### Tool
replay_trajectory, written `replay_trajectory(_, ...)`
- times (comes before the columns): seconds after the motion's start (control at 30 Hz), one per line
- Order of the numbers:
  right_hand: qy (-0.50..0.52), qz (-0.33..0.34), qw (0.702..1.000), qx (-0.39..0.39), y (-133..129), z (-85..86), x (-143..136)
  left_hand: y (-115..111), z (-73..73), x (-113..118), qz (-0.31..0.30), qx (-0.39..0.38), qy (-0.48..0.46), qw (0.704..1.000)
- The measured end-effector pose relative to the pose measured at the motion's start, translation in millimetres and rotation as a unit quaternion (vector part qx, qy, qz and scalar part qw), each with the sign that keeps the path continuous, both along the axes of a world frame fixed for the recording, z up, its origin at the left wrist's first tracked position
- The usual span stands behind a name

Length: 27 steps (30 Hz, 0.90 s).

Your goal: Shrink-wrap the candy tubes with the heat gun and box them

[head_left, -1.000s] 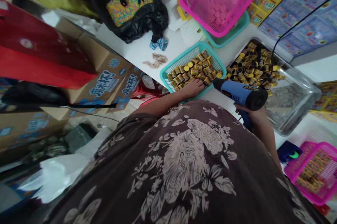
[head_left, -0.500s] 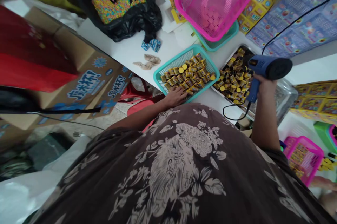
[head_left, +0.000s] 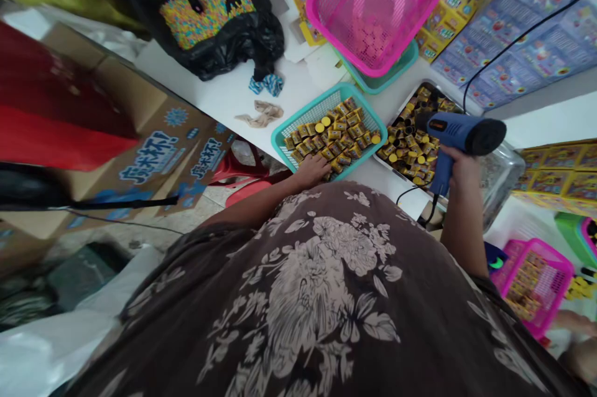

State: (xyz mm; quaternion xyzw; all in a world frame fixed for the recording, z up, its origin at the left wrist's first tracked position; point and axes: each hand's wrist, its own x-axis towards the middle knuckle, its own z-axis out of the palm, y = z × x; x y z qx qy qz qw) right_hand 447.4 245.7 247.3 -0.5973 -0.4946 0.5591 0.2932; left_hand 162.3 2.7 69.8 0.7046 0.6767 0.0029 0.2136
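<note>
My left hand (head_left: pixel 313 171) lies over the near edge of a teal basket (head_left: pixel 276 135), fingers stretched out and touching small yellow-wrapped tubs (head_left: pixel 338 134) in rows inside it. Some tubs show a round yellow cap facing up. My right hand (head_left: pixel 461 170) is wrapped round the handle of a blue heat gun (head_left: pixel 459 129). Its dark nozzle points left, above a metal tray heaped with loose yellow-and-black tubs (head_left: pixel 410 147). Whether the heat gun is on, I cannot tell.
A pink basket (head_left: pixel 313 8) stacks on a teal one behind. Colourful beads (head_left: pixel 205 14) fill a black bag at back left. Boxes (head_left: pixel 517 42) line the right. A power cord (head_left: pixel 522 27) crosses there. Another person's hand (head_left: pixel 571 322) shows at lower right.
My right hand has moved the heat gun left and slightly nearer to me, its nozzle now further over the tray. My left hand has stayed at the basket's near edge.
</note>
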Motion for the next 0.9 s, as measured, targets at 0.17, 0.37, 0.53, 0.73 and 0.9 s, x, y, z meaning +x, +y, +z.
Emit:
replay_trajectory(0.17,-0.043,0.014,0.996,-0.076,-36.7,-2.0,14.4,14.2,7.1,0.2,-0.005,-0.005,0.002,1.000)
replay_trajectory(0.37,-0.073,0.043,0.993,-0.082,-63.6,0.7,32.7,43.3,22.4,5.5,0.012,0.013,-0.033,0.999)
replay_trajectory(0.53,-0.107,-0.003,0.991,-0.080,-71.0,3.9,59.2,107.2,38.4,34.1,0.105,0.059,-0.113,0.986)
replay_trajectory(0.73,-0.113,-0.070,0.991,0.012,-73.6,0.6,73.0,236.7,51.3,92.9,0.138,0.077,-0.294,0.943)
replay_trajectory(0.9,-0.085,-0.087,0.993,-0.001,-72.2,-5.0,75.7,304.1,51.2,96.7,0.207,0.099,-0.382,0.895)
